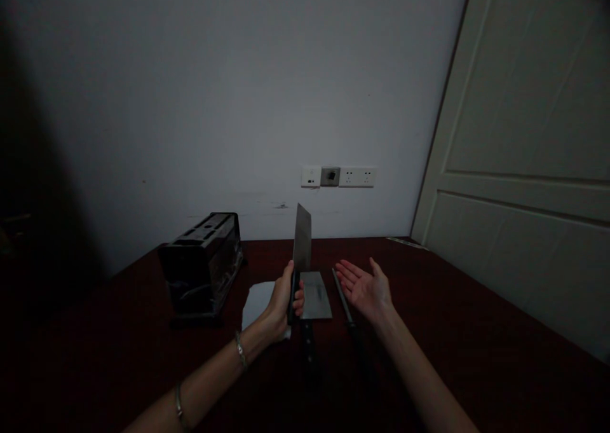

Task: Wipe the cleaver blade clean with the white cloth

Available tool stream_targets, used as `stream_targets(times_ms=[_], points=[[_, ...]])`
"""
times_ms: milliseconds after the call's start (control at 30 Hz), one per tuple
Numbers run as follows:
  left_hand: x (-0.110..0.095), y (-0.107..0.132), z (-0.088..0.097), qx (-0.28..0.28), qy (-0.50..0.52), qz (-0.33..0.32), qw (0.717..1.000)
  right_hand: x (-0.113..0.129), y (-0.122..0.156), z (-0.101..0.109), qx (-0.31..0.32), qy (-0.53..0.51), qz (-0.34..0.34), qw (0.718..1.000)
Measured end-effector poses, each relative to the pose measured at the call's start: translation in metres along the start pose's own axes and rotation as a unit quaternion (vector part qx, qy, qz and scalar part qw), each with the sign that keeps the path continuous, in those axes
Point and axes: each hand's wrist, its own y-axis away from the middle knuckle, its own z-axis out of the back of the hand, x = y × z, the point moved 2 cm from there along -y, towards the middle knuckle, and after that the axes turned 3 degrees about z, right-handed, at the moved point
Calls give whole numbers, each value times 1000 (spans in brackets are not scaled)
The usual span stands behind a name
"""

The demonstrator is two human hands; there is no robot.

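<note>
"Left hand (280,299) first: what is it holding?"

"Cleaver (303,237), gripped by its black handle with the fingers wrapped round. The blade stands nearly upright, raised over the middle of the counter (443,306)."

"And the right hand (368,290)?"

"Spread wide, palm up, fingers pointing in toward the middle. Whether its back touches the counter, I can't tell."

"What's nearest to the raised blade?"

"A second cleaver (316,296), lying flat just beside the left hand, its dark riveted handle pointing back toward the person. Next to that is a slim metal rod (344,298) with a dark handle, laid lengthwise between the second cleaver and the right hand."

"Something pale shows behind the left hand."

"That's a white sheet (256,299), partly hidden by the hand. Paper or cloth, I can't say."

"Farther out?"

"Over on the left stands a dark box (204,264) with slots along its top and shiny sides. Behind it all, a pale wall (238,102) carries a row of socket plates (356,177), and a panelled door (528,121) fills the right side. Two silvery bands (241,349) circle the left forearm."
</note>
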Motion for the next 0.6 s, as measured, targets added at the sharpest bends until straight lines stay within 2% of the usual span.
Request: stream_targets(times_ms=[200, 300, 467, 600], points=[[-12, 4, 4, 55, 62, 5, 997, -1, 2, -4, 2, -52, -18, 998], [-20, 6, 4, 89, 99, 24, 991, -3, 2, -5, -9, -45, -19, 999], [-33, 7, 9, 143, 170, 79, 972, -9, -1, -5, -36, 20, -1, 999], [-39, 5, 16, 175, 214, 101, 956, -18, -4, -13, -40, 101, 13, 994]])
